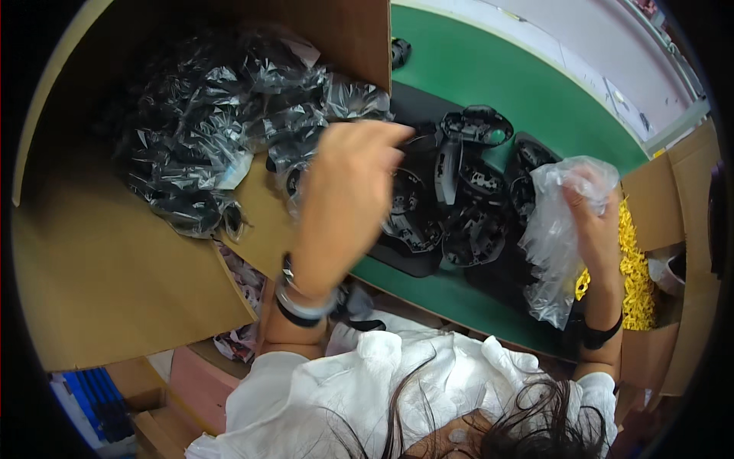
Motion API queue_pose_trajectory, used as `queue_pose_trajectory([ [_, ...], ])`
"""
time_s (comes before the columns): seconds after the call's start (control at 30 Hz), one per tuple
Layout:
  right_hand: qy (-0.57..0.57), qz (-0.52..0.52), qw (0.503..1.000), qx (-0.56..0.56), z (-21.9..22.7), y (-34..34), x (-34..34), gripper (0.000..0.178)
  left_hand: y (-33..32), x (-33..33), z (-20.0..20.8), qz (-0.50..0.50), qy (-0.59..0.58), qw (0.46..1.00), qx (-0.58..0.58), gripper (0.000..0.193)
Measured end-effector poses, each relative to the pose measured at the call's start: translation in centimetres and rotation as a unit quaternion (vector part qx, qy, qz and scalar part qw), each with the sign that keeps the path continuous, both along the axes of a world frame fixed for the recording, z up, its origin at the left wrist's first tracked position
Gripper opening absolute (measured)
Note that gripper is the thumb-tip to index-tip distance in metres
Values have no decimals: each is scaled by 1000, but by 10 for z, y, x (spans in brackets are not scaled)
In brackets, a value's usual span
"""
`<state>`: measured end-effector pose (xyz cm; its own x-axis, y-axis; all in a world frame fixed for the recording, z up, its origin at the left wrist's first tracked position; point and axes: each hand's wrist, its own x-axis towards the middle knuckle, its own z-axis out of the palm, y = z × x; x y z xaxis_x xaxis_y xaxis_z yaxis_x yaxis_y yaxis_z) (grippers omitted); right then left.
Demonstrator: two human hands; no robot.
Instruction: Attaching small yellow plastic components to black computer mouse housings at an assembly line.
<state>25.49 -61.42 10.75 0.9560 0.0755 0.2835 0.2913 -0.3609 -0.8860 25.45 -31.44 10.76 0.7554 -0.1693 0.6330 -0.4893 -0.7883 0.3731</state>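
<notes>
My right hand (592, 218) is closed around a crumpled clear plastic bag (552, 249), which hangs down at the right side of the table. My left hand (348, 180) is raised over the gap between the large cardboard box and the black parts. Its fingers bend to the right, smeared by motion, so whether they hold anything does not show. Several black moulded plastic shells (478, 126) with open, ribbed insides lie close together on a black tray (417, 264). One narrow black piece (447, 172) stands out among them, partly behind my left hand.
A large open cardboard box (115, 283) on the left holds many black items in clear bags (199, 122). The table (451, 65) is green. At the right, yellow pieces (634, 268) fill part of another carton (646, 183). A small black part (400, 52) lies at the back.
</notes>
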Motion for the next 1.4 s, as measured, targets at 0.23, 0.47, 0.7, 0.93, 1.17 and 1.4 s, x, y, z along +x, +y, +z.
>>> queue_pose_trajectory([
  [0.23, -85, 54, 984, -146, 12, 42, -22, 15, 30, 41, -57, 120, 146, 975, 114, 20],
  [0.47, -64, 19, 981, -183, 21, 24, -45, 16, 12, 23, -30, 25, 188, 948, -254, 32],
  [0.7, -92, 161, 974, -132, 36, 52, -10, 22, -33, 18, 6, -187, 161, 891, -380, 29],
  [0.93, 61, 93, 993, -38, 24, 46, 34, 17, -12, 54, 10, -124, 11, 987, -106, 34],
  [1.17, 39, 113, 993, -20, 38, 37, 3, 33, 38, 138, -61, 40, 145, 962, 229, 18],
  [1.4, -11, 191, 957, -216, 39, 64, 50, 87, 32, 148, -78, -35, 75, 983, 167, 15],
])
